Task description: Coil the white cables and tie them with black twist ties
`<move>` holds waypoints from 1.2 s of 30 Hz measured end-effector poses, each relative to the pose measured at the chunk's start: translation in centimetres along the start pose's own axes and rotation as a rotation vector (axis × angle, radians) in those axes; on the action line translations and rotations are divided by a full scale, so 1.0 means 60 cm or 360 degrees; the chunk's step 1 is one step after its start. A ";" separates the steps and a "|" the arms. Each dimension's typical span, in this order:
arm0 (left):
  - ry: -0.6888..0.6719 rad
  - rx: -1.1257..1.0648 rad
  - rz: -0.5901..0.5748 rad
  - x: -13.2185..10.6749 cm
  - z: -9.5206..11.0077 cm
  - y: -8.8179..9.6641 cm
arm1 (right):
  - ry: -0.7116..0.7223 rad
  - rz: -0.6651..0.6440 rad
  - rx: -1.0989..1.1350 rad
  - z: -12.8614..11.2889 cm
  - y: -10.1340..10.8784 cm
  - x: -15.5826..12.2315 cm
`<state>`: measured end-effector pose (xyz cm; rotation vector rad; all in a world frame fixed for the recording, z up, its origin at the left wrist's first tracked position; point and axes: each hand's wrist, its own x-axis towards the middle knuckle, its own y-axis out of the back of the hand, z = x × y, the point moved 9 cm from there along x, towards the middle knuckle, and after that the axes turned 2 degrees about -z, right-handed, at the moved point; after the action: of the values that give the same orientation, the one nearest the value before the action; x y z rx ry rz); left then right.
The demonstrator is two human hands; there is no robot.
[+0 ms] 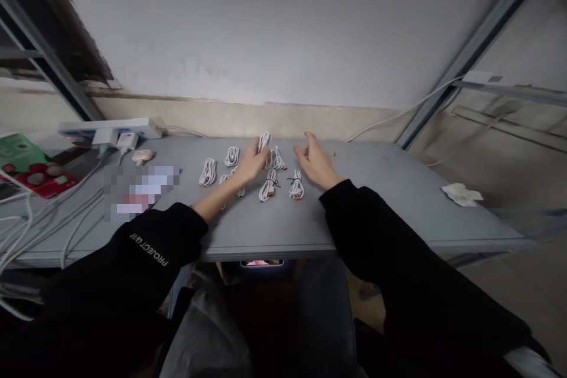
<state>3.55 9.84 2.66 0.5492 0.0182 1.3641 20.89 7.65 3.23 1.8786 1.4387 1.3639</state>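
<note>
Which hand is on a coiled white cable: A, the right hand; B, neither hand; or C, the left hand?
C. The left hand closes over a coiled white cable, while the right hand is open with nothing in it.

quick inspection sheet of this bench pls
surface: grey table, cable coils and clutter on it
job's things: about seven white cable coils, two with black ties
grips: left hand at a coil, hold unclear; right hand open, nothing held
clutter: crumpled tissue, green-red packet, small pale case
cables: white leads from power strip trail off the left edge
surroundings: white wall, grey metal bars
</note>
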 end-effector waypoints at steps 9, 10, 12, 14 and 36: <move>-0.0607 0.0629 -0.0319 -0.046 0.057 -0.059 | 0.0181 -0.0028 0.1000 -0.060 -0.039 -0.023; -0.0600 0.0627 -0.0306 -0.046 0.056 -0.059 | 0.0148 -0.0016 0.1004 -0.057 -0.040 -0.018; -0.0589 0.0588 -0.0278 -0.047 0.057 -0.056 | 0.0121 -0.0028 0.1014 -0.057 -0.040 -0.001; -0.0562 0.0550 -0.0257 -0.047 0.059 -0.050 | 0.0090 -0.0085 0.1029 -0.061 -0.034 0.026; 0.1014 0.1885 -0.0304 -0.020 -0.071 0.190 | -0.0432 -0.1174 -0.0121 0.039 -0.135 0.116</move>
<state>-8.58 11.40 2.89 1.0122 1.4263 1.1837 18.80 17.54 -0.99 1.2161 1.6589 0.7592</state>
